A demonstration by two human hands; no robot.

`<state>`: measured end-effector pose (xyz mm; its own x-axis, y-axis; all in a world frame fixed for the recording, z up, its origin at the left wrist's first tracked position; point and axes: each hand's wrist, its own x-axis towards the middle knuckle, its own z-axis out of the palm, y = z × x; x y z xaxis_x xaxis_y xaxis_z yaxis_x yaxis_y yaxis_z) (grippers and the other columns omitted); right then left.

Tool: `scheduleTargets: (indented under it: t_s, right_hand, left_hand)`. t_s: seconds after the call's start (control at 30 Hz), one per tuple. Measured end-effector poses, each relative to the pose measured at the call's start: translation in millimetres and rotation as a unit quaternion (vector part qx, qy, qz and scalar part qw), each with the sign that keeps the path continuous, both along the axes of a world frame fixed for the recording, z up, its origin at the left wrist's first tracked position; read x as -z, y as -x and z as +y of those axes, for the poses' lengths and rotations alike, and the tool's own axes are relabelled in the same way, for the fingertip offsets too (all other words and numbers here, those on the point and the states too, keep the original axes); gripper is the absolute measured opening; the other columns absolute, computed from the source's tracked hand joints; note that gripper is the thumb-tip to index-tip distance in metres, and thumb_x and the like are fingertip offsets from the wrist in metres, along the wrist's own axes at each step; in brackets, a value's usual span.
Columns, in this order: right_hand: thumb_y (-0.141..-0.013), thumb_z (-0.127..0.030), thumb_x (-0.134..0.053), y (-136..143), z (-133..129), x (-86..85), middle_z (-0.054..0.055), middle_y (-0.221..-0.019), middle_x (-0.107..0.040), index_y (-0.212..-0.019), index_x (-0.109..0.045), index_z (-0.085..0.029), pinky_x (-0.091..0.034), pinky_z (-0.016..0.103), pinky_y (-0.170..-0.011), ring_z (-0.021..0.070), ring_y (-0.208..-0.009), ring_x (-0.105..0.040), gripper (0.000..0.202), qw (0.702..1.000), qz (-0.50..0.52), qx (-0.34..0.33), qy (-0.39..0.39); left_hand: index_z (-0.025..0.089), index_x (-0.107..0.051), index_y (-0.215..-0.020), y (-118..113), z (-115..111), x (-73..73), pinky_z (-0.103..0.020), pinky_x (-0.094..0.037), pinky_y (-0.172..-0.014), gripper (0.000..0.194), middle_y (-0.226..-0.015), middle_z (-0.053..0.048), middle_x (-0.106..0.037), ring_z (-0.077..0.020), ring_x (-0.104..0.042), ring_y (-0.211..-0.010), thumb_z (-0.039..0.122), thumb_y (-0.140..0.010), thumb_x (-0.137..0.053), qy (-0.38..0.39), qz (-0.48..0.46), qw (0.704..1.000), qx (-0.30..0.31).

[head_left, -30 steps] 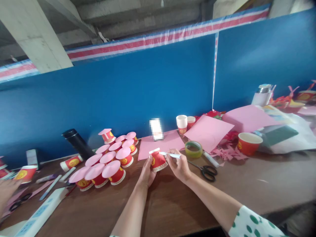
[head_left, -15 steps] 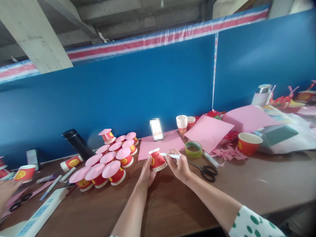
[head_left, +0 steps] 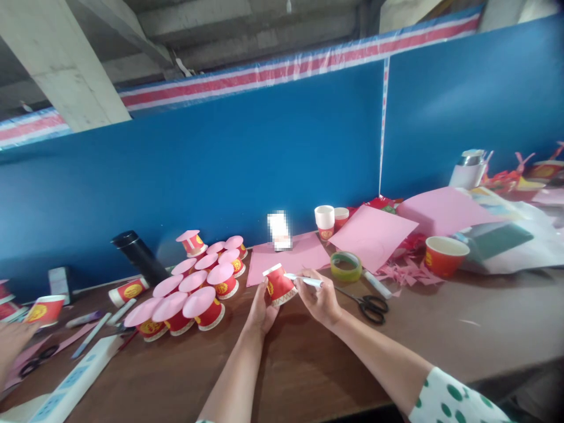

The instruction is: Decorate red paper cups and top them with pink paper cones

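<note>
My left hand [head_left: 261,310] is wrapped round a red paper cup [head_left: 281,286] held upside down and a little tilted. Gold print shows on its side, and a zigzag pattern runs along its white lower band. In my right hand [head_left: 321,302] is a white marker pen [head_left: 308,280], its tip at the cup's right side near the top. Whether the tip touches the cup I cannot tell. Left of my hands stand several red paper cups with pink paper discs [head_left: 198,302] on top. Black-handled scissors [head_left: 372,308] lie right of my right hand.
A tape roll [head_left: 346,267], a glue stick [head_left: 377,284] and pink sheets [head_left: 374,238] lie behind and right. An open red cup [head_left: 446,257] stands further right. A black bottle [head_left: 138,256] and power strip [head_left: 74,382] are left. Another person's hand [head_left: 15,346] shows at the left edge.
The cup has tilted slightly to the left in my left hand. My right hand and the marker have barely moved.
</note>
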<state>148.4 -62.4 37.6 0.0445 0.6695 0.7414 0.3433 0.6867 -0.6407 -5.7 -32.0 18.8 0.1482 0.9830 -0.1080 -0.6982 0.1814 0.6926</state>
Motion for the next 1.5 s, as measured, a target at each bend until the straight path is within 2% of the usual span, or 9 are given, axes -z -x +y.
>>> scheduleTargets:
  t_s: [0.33,0.9,1.5]
  right_hand:
    - [-0.085,-0.020,-0.049,1.3,0.8,3.8,0.004,-0.079,-0.062,-0.094,-0.061,-0.017,-0.046,0.022,-0.061,0.0131,-0.062,-0.057,0.016,1.000,-0.017,-0.010,-0.002]
    - [-0.086,-0.024,-0.047,-0.4,3.6,1.9,0.005,-0.077,-0.064,-0.090,-0.061,-0.016,-0.048,0.023,-0.063,0.0143,-0.065,-0.059,0.016,1.000,-0.014,0.008,-0.001]
    - [-0.084,-0.023,-0.049,-0.2,1.8,3.5,0.002,-0.068,-0.060,-0.087,-0.060,-0.016,-0.044,0.021,-0.053,0.0114,-0.054,-0.053,0.014,1.000,-0.019,-0.005,0.016]
  left_hand:
    - [0.015,-0.061,-0.097,-0.7,-0.5,-0.7,-0.032,-0.045,-0.090,0.023,-0.092,-0.006,-0.070,-0.0171,-0.064,-0.084,0.029,-0.081,-0.055,-0.005,0.005,1.000,0.010]
    - [0.015,-0.061,-0.102,0.2,-1.3,-0.3,-0.036,-0.041,-0.094,0.030,-0.095,-0.007,-0.069,-0.0207,-0.063,-0.091,0.034,-0.079,-0.057,-0.012,0.022,1.000,0.018]
    - [0.015,-0.062,-0.096,0.3,0.2,3.0,-0.035,-0.041,-0.094,0.025,-0.092,-0.006,-0.070,-0.0191,-0.064,-0.087,0.033,-0.078,-0.058,-0.019,0.015,1.000,0.018]
